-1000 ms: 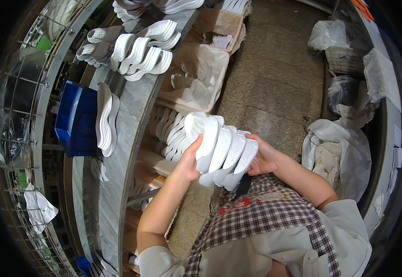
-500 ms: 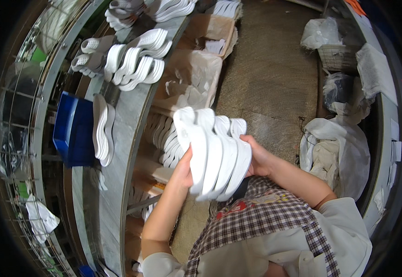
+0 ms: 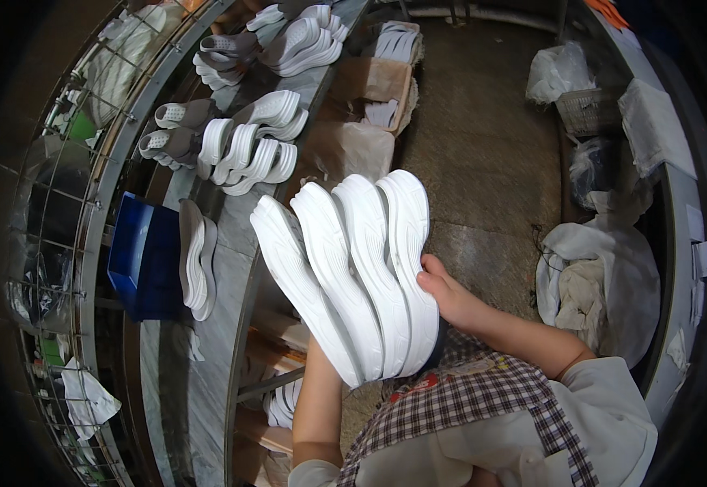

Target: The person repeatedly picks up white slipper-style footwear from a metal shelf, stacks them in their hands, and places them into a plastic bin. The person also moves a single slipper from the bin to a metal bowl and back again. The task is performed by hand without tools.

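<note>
Several white shoe soles (image 3: pixel 353 272) stand side by side in a fanned stack before my apron, their ridged sidewalls turned up. On the right edge of the stack my right hand (image 3: pixel 455 300) grips, with its thumb on the outermost sole and the other fingers largely hidden. My left forearm runs up beneath the lower left of the stack. The left hand itself is covered by the soles, so its fingers do not show. To the left, a pair of white soles (image 3: pixel 197 260) lies on the grey worktop (image 3: pixel 228 235) beside a blue bin (image 3: pixel 142 258).
Farther up the worktop lie groups of white soles (image 3: pixel 252 154) and grey-and-white pieces (image 3: pixel 176 134). Lined boxes (image 3: pixel 374 77) stand beyond the worktop's edge. On the right are a wire basket (image 3: pixel 589 112) and a white sack (image 3: pixel 597 276). A wire rack (image 3: pixel 61 268) borders the left.
The stack of soles has tilted and spread, its far ends shifting left and its sidewalls turning up. My left hand has gone behind it. The view has shifted slightly.
</note>
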Action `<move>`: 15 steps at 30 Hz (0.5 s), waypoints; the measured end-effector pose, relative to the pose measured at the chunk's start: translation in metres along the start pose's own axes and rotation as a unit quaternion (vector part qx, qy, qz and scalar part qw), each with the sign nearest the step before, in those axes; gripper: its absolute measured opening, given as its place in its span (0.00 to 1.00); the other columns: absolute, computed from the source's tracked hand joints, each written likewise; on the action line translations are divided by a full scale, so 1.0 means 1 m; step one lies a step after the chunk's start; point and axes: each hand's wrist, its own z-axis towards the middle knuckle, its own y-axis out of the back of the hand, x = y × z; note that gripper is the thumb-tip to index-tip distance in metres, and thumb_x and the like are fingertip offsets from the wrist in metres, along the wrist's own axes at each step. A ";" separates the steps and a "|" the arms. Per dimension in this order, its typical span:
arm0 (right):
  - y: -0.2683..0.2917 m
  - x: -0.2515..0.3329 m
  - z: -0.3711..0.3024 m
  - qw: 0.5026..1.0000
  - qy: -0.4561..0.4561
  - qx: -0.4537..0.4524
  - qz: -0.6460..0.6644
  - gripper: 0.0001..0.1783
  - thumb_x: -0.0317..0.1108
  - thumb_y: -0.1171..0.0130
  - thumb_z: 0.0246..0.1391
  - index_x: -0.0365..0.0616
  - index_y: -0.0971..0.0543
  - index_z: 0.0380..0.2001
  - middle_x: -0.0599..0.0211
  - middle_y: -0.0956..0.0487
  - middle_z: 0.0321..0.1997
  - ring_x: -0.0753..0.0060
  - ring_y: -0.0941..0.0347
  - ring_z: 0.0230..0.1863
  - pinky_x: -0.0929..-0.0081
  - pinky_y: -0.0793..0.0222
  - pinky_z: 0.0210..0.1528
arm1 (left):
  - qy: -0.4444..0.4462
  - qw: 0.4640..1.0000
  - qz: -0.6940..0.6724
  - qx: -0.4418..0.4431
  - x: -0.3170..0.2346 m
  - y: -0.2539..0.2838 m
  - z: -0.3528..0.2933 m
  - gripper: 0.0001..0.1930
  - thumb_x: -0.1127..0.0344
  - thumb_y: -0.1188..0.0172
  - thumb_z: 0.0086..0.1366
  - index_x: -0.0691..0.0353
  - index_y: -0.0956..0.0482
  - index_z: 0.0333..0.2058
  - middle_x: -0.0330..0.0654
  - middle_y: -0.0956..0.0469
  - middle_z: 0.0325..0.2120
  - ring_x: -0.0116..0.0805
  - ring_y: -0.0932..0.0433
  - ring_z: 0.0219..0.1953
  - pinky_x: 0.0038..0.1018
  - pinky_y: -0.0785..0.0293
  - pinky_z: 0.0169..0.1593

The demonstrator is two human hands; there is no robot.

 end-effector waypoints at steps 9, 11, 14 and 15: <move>0.004 -0.005 -0.002 0.999 0.022 0.030 0.008 0.32 0.42 0.50 0.58 0.31 0.44 0.58 0.52 0.38 0.55 0.63 0.42 0.57 0.68 0.47 0.60 | -0.028 0.999 -0.016 0.012 -0.006 0.007 -0.007 0.33 0.49 0.50 0.64 0.65 0.43 0.60 0.53 0.29 0.48 0.45 0.26 0.47 0.38 0.27 0.47; 0.008 -0.006 0.003 0.997 0.040 0.049 -0.051 0.34 0.43 0.47 0.57 0.31 0.44 0.58 0.50 0.40 0.57 0.61 0.43 0.59 0.67 0.46 0.60 | -0.035 0.999 -0.014 0.013 -0.006 0.009 -0.012 0.33 0.49 0.50 0.64 0.65 0.43 0.60 0.53 0.29 0.48 0.45 0.26 0.47 0.38 0.27 0.47; 0.017 -0.006 0.007 0.986 0.028 0.070 -0.150 0.45 0.50 0.39 0.49 0.32 0.46 0.60 0.46 0.45 0.61 0.55 0.48 0.63 0.63 0.49 0.63 | -0.044 0.999 -0.024 0.016 -0.004 0.013 -0.020 0.33 0.49 0.50 0.63 0.65 0.44 0.60 0.53 0.29 0.48 0.45 0.26 0.47 0.38 0.26 0.47; 0.019 -0.006 0.008 0.984 0.019 0.072 -0.160 0.47 0.52 0.38 0.47 0.32 0.46 0.61 0.46 0.45 0.61 0.53 0.49 0.63 0.62 0.50 0.64 | -0.048 0.998 -0.025 0.017 -0.003 0.014 -0.022 0.33 0.49 0.49 0.63 0.65 0.44 0.60 0.53 0.29 0.48 0.45 0.26 0.47 0.38 0.26 0.47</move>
